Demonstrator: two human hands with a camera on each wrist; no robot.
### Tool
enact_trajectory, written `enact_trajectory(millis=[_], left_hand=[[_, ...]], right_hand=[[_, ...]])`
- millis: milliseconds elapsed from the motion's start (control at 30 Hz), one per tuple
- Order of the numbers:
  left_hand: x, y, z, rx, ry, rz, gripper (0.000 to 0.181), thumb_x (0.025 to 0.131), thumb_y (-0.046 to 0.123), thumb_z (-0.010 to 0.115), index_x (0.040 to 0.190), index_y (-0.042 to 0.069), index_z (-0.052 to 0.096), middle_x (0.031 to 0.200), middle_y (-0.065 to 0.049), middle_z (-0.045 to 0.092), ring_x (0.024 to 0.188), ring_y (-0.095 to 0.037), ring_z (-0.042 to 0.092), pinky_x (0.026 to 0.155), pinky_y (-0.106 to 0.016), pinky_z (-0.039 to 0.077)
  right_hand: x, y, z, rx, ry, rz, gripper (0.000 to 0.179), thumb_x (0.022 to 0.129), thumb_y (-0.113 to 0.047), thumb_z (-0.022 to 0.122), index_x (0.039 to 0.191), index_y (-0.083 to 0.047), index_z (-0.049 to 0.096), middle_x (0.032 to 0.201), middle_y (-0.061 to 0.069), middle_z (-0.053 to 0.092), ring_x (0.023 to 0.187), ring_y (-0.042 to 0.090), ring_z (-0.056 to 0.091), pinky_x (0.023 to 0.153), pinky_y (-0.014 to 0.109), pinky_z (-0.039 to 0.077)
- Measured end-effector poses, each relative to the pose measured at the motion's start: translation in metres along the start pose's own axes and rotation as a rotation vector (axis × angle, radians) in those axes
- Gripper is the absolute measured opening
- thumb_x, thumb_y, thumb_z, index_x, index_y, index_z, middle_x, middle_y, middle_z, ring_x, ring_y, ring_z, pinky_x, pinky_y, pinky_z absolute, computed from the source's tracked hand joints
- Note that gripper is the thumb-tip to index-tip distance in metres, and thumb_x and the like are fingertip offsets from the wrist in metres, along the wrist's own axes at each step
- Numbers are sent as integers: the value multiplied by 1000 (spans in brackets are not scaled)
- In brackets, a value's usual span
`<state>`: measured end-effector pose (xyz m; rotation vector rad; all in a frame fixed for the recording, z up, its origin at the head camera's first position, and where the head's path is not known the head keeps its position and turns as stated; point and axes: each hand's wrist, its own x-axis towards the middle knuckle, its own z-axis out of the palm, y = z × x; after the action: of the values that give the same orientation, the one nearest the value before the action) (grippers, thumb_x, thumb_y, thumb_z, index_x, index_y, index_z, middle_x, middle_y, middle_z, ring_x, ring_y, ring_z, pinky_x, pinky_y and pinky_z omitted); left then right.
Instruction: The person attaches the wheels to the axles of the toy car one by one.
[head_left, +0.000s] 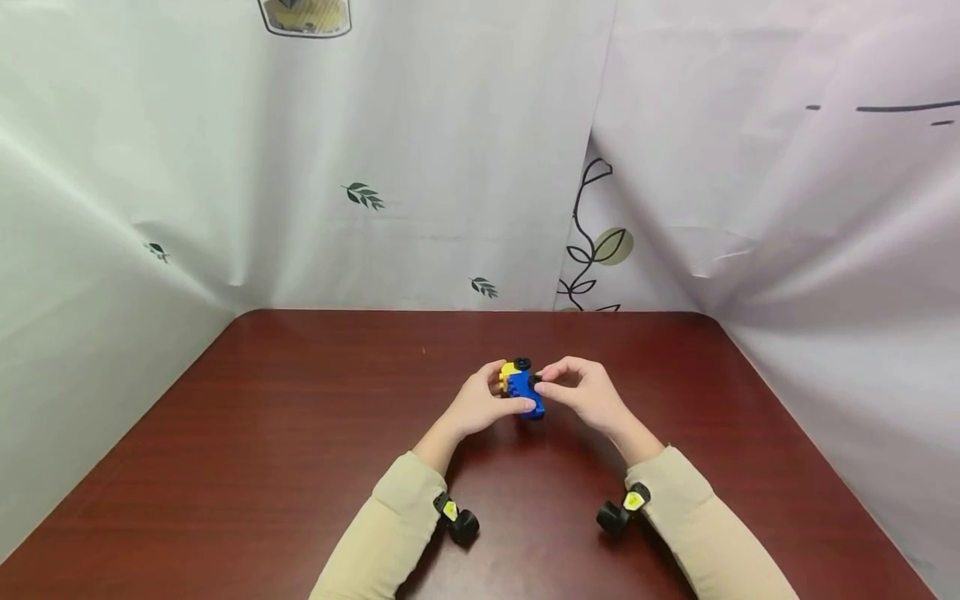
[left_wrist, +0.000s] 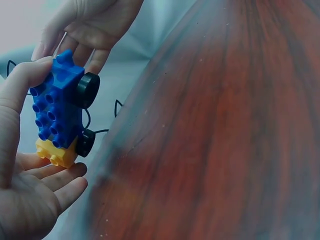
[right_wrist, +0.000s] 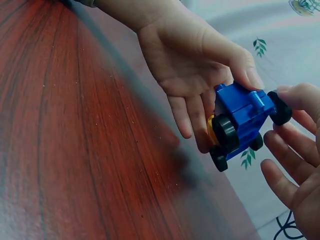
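A small blue toy car (head_left: 521,385) with a yellow block (left_wrist: 56,153) at one end is held above the table. My left hand (head_left: 480,403) grips it between thumb and fingers. The left wrist view shows rows of blue studs and two black wheels on one side. My right hand (head_left: 588,395) pinches a black wheel (right_wrist: 280,108) at the car's side, thumb on its outer face. Other black wheels (right_wrist: 225,133) show in the right wrist view. Whether the pinched wheel is fully seated cannot be made out.
The dark red wooden table (head_left: 300,433) spreads around both hands. White cloth with leaf drawings (head_left: 450,150) hangs behind it and at the sides. Each sleeve carries a black wrist camera, such as the left one (head_left: 463,527) and the right one (head_left: 613,517).
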<state>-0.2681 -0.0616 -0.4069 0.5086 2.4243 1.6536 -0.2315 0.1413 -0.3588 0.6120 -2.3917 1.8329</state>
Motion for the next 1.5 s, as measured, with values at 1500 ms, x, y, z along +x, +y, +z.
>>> enact_trajectory(millis=[1500], left_hand=[[-1,13,6,143,147,110,97,67,46,81,145,15,34,139,-7,48,119,-24,50,97,-45,48]], right_hand=[[7,22,7,388,-214,342,46,99,-32,46,137,-24,20,120,18,49,86,25,68,78,46,57]])
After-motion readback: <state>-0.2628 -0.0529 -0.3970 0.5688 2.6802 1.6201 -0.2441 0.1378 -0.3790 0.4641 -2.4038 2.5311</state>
